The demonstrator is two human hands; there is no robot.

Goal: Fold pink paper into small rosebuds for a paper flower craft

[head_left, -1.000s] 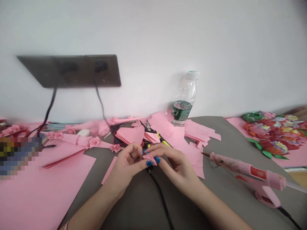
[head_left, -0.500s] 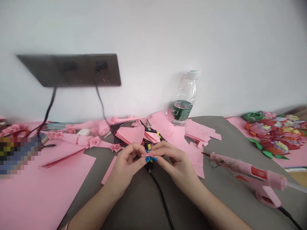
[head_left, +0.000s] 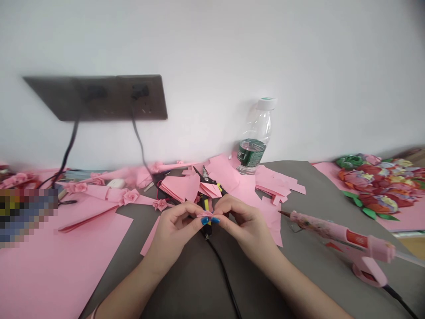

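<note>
Between the fingertips of both hands is a small folded piece of pink paper [head_left: 206, 214]. My left hand [head_left: 177, 226] pinches its left side, thumb in front. My right hand [head_left: 241, 220] holds the right side between thumb and bent fingers. Blue polish shows on both thumbnails. Just behind the fingers lies a black and yellow tool [head_left: 207, 230] with a black cord, its upper part partly covered. Stacked pink paper pieces [head_left: 181, 187] and pliers [head_left: 206, 177] lie beyond the hands.
A pink glue gun [head_left: 345, 239] lies on the grey table [head_left: 312, 283] at right, near colourful paper flowers [head_left: 381, 186]. A clear bottle [head_left: 254, 144] stands by the wall. Pink sheets [head_left: 59, 270] and paper roses [head_left: 129, 196] cover the left, below a socket panel [head_left: 113, 97].
The fingers have shifted slightly around the small pink piece. My right hand's fingers are more bent, and its thumb has moved a little right.
</note>
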